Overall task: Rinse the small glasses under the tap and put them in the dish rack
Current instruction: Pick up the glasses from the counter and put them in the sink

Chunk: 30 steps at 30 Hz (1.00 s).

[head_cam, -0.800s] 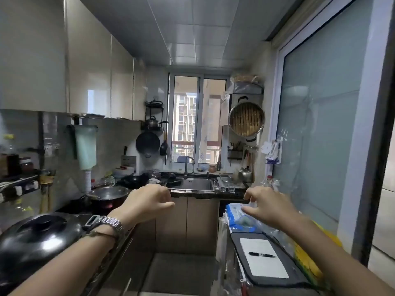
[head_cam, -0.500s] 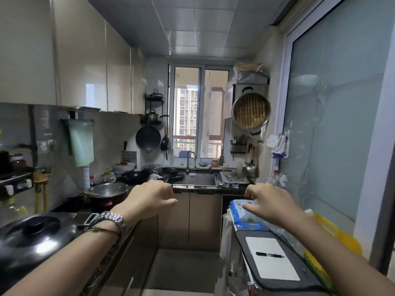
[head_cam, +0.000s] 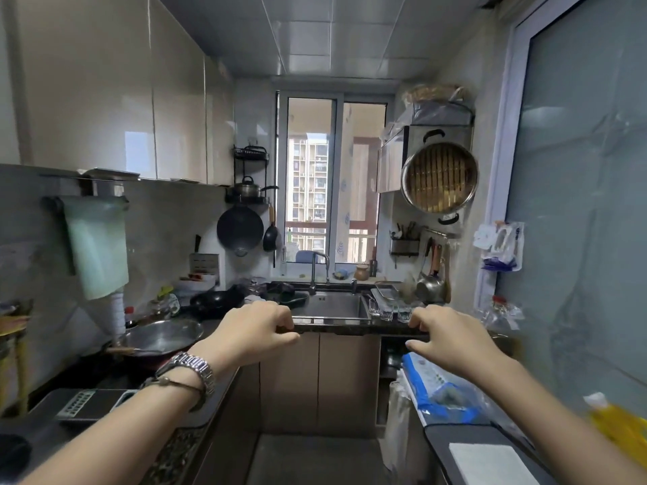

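Three small clear glasses (head_cam: 387, 312) stand in a row on the counter just right of the steel sink (head_cam: 335, 307) at the far end of the narrow kitchen. The tap (head_cam: 319, 268) rises behind the sink, with no water visible. A metal dish rack (head_cam: 387, 293) sits behind the glasses. My left hand (head_cam: 257, 330) and my right hand (head_cam: 451, 339) are stretched out in mid-air, well short of the sink. Both have loosely curled fingers and hold nothing.
A steel wok (head_cam: 161, 336) and a dark pan (head_cam: 217, 300) sit on the left counter. A blue plastic bag (head_cam: 441, 390) and a dark tray with white paper (head_cam: 490, 460) lie on a cart at the right. The floor aisle (head_cam: 315, 456) runs between them.
The view has moved forward along the aisle, so the sink and glasses look nearer. The black pot lid at the lower left has left the frame. Both hands stay raised and empty.
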{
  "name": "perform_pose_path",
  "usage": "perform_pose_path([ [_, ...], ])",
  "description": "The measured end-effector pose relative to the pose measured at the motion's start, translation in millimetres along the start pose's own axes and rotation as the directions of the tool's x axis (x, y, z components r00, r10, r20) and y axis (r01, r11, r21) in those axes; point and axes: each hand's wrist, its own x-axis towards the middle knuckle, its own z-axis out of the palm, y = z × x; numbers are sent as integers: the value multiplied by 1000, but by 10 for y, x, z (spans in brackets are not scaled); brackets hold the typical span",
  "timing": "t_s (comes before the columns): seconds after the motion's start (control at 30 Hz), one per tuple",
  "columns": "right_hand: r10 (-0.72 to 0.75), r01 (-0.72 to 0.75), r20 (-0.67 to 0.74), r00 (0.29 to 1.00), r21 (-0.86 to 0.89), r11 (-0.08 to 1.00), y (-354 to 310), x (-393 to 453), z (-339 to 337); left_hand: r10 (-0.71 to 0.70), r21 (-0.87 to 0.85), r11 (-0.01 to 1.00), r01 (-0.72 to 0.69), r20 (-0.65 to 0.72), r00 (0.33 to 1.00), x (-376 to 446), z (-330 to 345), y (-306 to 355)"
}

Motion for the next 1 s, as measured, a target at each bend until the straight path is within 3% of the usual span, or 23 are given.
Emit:
perform_pose_path([
  [0.37,42,-43,46,998,15,999,202,1205,678,17,-31,999,-16,16,1000,1173,615,-366],
  [0.57,27,-27,46,999,-4,1000,579,1985,1190,11,-24,1000,-10,75,997,2071,1130,-460],
  [0.8,18,-18,37,999,6,1000,1111,3013,1563,-12,-45,999,13,13,1000,3187,1477,-501],
  [1.0,5,-4,57,998,-22,1000,1289,3705,1987,-28,-51,998,31,56,998,3858,1908,-687],
])
